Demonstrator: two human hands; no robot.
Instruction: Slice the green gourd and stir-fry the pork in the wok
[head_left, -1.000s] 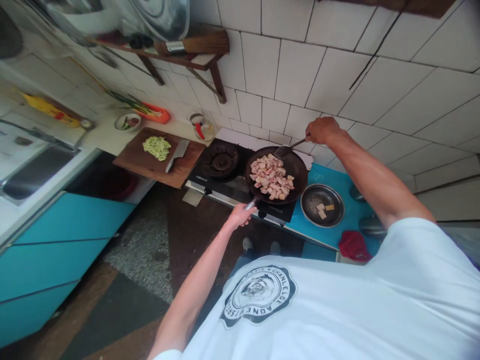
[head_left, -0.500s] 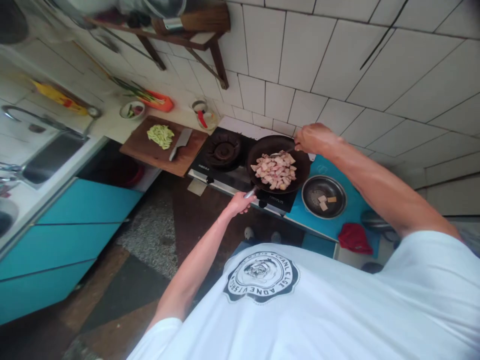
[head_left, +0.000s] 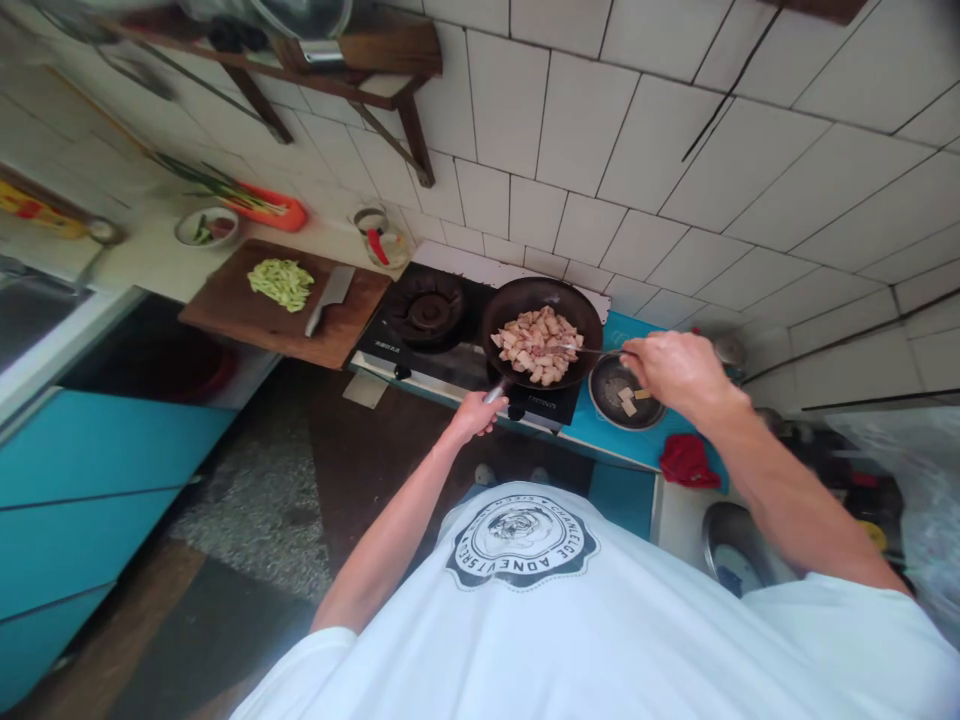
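Gripping the handle of the dark pan (head_left: 541, 300) on the stove (head_left: 450, 345), the left hand (head_left: 474, 412) steadies it from the near side while the right hand (head_left: 675, 368), closed on a spatula (head_left: 581, 349), reaches in from the pan's right, the tool's long axis lying across the meat pieces (head_left: 538, 345).
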